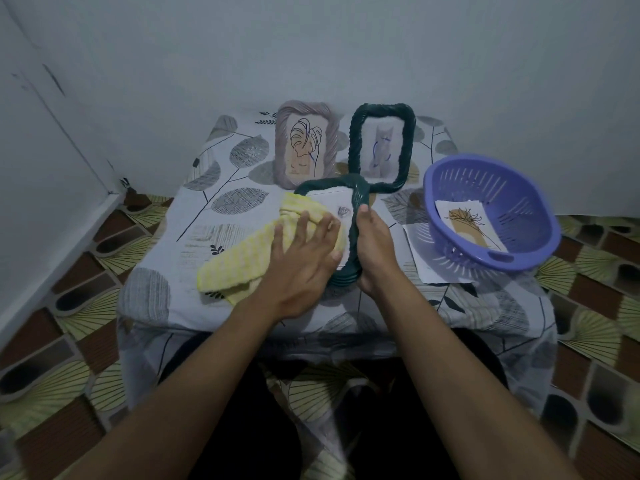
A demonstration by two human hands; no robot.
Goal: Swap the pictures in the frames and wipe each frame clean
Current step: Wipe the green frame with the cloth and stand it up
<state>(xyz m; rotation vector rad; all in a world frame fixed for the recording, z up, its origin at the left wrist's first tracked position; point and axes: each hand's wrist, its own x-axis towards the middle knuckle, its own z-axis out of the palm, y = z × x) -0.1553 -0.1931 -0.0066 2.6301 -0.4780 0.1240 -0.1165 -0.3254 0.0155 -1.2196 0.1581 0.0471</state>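
Observation:
A dark green woven frame [332, 187] lies flat on the low table in front of me, with a pale picture showing a small eye drawing inside. My left hand [304, 258] presses a yellow checked cloth [239, 261] flat onto the frame's glass, fingers spread. My right hand [372, 251] grips the frame's right edge. Behind it a grey frame [282, 147] with a leaf-and-face drawing and a second dark green frame [407, 147] with a faint figure drawing stand against the wall.
A purple plastic basket [519, 251] sits at the table's right, with a loose picture [467, 223] inside and a white sheet [419, 251] under it. A leaf-patterned cloth [166, 258] covers the table. Walls close in behind and at left; patterned floor tiles surround the table.

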